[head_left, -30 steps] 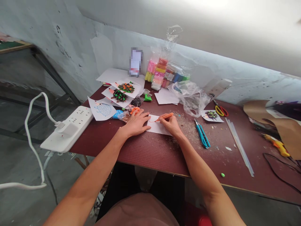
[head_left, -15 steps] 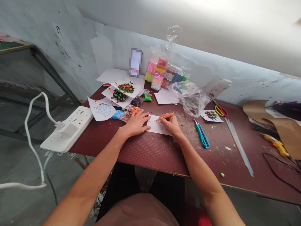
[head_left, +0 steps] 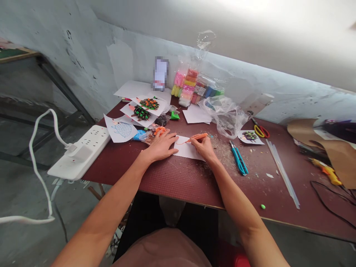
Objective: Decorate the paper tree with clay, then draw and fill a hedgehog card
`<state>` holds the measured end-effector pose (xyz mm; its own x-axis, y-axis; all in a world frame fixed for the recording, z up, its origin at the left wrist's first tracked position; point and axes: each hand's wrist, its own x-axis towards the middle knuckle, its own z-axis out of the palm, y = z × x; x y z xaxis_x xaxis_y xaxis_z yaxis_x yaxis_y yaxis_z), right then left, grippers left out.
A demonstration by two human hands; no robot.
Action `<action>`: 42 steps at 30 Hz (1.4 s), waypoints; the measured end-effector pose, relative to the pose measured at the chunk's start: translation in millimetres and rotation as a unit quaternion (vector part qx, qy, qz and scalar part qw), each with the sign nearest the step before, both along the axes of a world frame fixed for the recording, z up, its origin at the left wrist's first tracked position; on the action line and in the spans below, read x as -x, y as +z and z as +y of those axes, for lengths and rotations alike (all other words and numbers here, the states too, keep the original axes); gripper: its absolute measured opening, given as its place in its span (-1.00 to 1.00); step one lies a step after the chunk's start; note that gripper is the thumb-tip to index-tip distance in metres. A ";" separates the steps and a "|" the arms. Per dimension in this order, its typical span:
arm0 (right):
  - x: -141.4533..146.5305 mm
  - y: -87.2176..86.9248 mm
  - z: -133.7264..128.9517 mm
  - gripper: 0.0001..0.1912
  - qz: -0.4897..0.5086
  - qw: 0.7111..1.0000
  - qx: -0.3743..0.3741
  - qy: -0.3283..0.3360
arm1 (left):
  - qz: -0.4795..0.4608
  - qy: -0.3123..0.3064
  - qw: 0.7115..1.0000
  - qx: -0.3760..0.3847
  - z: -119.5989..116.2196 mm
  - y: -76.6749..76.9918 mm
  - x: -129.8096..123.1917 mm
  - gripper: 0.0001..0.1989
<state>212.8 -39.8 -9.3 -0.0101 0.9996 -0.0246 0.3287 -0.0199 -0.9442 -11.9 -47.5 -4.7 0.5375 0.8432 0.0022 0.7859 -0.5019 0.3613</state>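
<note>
Our two hands are apart: the left hand [head_left: 161, 144] lies flat, fingers loosely spread, and the right hand [head_left: 204, 147] is closed around an orange marker [head_left: 199, 137]. Under both stretches the dark red table [head_left: 169, 178]. Well left of our left hand, a white power strip [head_left: 65, 167] holds a plug. Ahead of our hands, by the wall, are clear packs of coloured blocks [head_left: 188, 88]. Closer, left of our left hand, lies a sheet with a blue hedgehog drawing [head_left: 122, 129]. Between our hands is the white card [head_left: 185, 151], its left edge under our left fingertips and thumb. To the right of our right hand lies a teal utility knife [head_left: 239, 160], and farther right, beyond it, scissors [head_left: 261, 131] with yellow and red handles. From our right hand the marker slants down to a thin curved orange line on the card. Smallest is a green lump [head_left: 263, 206], nearer us than our right hand and to its right.
</note>
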 end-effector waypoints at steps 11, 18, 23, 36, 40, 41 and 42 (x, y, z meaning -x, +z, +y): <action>-0.3 -2.2 -0.6 -0.70 -0.009 1.000 -0.019 -0.001 | 0.006 -0.001 1.000 0.002 0.2 0.1 -0.5 -0.49; -1.3 -4.3 0.8 -0.68 -0.015 0.999 -0.025 -0.012 | 0.003 -0.003 1.000 0.002 0.4 0.4 -0.5 -0.49; -7.7 -3.9 1.0 -0.68 -0.025 0.999 -0.025 -0.040 | 0.002 -0.001 1.000 0.005 0.5 0.0 -0.4 -0.48; -26.0 -1.3 -2.8 -0.69 -0.059 0.995 -0.023 -0.083 | -0.010 -0.009 1.000 -0.005 2.9 -5.8 1.6 -0.49; -30.3 2.5 -7.0 -0.70 -0.069 0.993 -0.017 -0.096 | -0.001 -0.003 1.000 -0.001 1.6 -2.9 0.9 -0.50; -31.2 3.3 -8.3 -0.70 -0.072 0.992 -0.018 -0.098 | 0.001 -0.001 1.000 0.002 1.1 -1.9 0.6 -0.50; -32.1 3.9 -9.5 -0.70 -0.073 0.992 -0.019 -0.102 | 0.002 -0.001 1.000 0.004 0.6 -1.0 0.4 -0.50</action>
<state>244.9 -49.3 -5.4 0.1930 0.9808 0.0270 0.4548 -0.0650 -0.8882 -12.3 -46.9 -5.8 0.5386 0.8425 -0.0068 0.7864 -0.4998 0.3630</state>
